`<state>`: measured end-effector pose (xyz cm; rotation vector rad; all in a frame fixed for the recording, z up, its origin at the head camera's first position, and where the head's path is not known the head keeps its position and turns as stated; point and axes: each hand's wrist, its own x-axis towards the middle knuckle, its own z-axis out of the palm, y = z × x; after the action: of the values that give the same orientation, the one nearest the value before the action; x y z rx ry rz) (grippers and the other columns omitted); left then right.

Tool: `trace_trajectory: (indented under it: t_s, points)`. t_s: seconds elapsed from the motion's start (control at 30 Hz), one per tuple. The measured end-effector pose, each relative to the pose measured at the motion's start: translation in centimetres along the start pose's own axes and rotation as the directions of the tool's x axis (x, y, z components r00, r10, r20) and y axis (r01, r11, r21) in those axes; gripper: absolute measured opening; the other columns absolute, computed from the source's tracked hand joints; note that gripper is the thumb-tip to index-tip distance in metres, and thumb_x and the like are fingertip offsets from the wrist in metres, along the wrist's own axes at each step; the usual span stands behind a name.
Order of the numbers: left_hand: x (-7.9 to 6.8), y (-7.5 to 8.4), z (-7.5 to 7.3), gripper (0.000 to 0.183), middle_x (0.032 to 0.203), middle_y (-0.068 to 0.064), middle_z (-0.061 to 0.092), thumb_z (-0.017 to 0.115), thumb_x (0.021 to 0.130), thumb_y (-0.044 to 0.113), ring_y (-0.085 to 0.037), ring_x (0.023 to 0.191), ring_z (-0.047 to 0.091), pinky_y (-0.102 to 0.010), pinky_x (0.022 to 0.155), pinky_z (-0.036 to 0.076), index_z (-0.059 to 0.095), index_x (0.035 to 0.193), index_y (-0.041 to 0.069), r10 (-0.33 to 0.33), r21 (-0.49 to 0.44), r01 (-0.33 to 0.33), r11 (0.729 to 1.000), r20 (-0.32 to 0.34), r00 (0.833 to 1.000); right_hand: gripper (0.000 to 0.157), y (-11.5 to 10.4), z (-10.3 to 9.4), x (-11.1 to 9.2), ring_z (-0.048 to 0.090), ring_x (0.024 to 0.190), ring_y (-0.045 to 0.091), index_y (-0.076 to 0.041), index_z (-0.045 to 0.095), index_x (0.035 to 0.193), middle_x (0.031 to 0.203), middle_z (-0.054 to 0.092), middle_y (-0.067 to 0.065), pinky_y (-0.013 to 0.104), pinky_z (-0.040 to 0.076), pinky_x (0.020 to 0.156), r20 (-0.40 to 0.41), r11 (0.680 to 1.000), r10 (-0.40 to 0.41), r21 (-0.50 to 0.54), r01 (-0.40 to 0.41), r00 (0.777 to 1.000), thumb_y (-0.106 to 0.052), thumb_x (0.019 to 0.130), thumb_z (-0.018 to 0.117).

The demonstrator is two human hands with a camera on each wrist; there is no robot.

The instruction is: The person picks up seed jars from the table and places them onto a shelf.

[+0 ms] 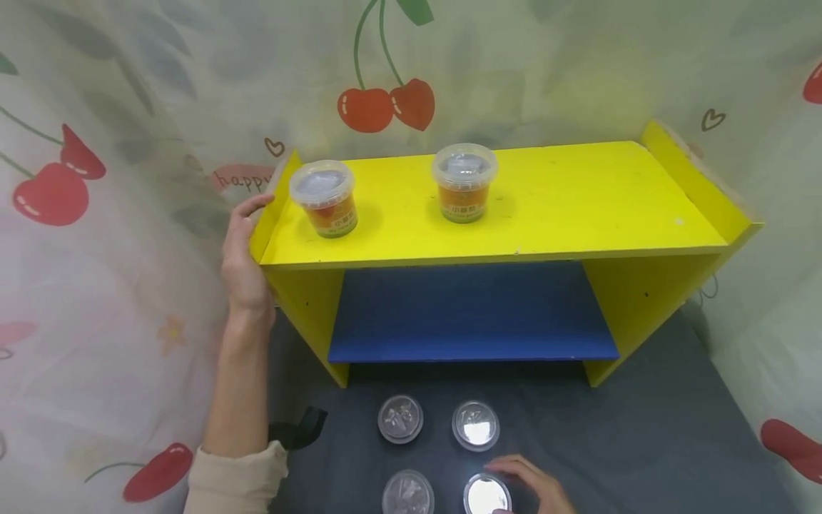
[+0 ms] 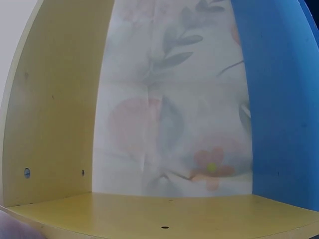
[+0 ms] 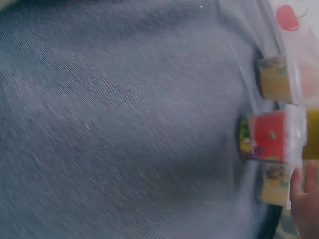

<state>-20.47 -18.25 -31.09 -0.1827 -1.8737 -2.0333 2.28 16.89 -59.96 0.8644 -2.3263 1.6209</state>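
Note:
My left hand (image 1: 244, 268) grips the left end panel of a yellow-and-blue shelf (image 1: 578, 193), its fingers over the upper edge. In the left wrist view only a blurred bit of that hand shows in the lower left corner. My right hand (image 1: 533, 485) is beside a lidded plastic tub (image 1: 486, 495) at the bottom of the head view, fingers spread around its lid. The right wrist view shows the fingers (image 3: 310, 177) straight, close to a tub with a red label (image 3: 269, 135). Contact cannot be made out.
Two lidded tubs stand on the shelf top, one at the left end (image 1: 332, 214) and one near the middle (image 1: 464, 200). Several more tubs, including one at the back left (image 1: 401, 419) and one at the back right (image 1: 476, 426), stand on the dark cloth (image 1: 642, 442). Printed curtains (image 1: 546, 71) surround everything.

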Motion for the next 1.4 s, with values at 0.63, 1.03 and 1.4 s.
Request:
trace_trajectory:
  t_s: [0.63,1.03,1.4]
  points:
    - [0.0,0.1,0.0,0.038,0.094,-0.007,0.051,0.031,0.104,0.027,-0.019,0.074,0.050,-0.025,0.071,0.047,0.056,0.130,0.015,0.010,0.009,-0.010,1.000,-0.004,1.000,0.064,2.9,1.5,-1.8,0.057,0.123,0.012,-0.006,0.058,0.137,0.135,0.059,0.007,0.034,0.052,0.090,0.109,0.984,-0.012,-0.178,0.031,0.994,-0.039,0.086,0.076]
    - [0.0,-0.1,0.1,0.038,0.112,-0.011,0.053,0.031,0.103,0.025,-0.021,0.081,0.052,-0.027,0.075,0.047,0.056,0.130,0.015,0.021,0.003,-0.021,1.000,-0.003,1.000,0.073,2.3,1.6,-2.2,0.054,0.124,0.009,-0.023,0.047,0.148,0.141,0.057,-0.001,0.034,0.051,0.092,0.219,0.909,0.410,-0.183,-0.375,0.886,-0.034,0.084,0.077]
    - [0.0,0.0,0.1,0.038,0.073,-0.004,0.044,0.031,0.104,0.026,-0.017,0.058,0.044,-0.023,0.061,0.046,0.056,0.130,0.015,0.014,-0.005,-0.014,1.000,-0.004,1.000,0.080,2.5,1.7,-2.6,0.061,0.114,0.009,-0.021,0.043,0.151,0.136,0.062,-0.001,0.031,0.053,0.083,0.193,0.922,0.372,-0.190,-0.337,0.908,-0.037,0.082,0.080]
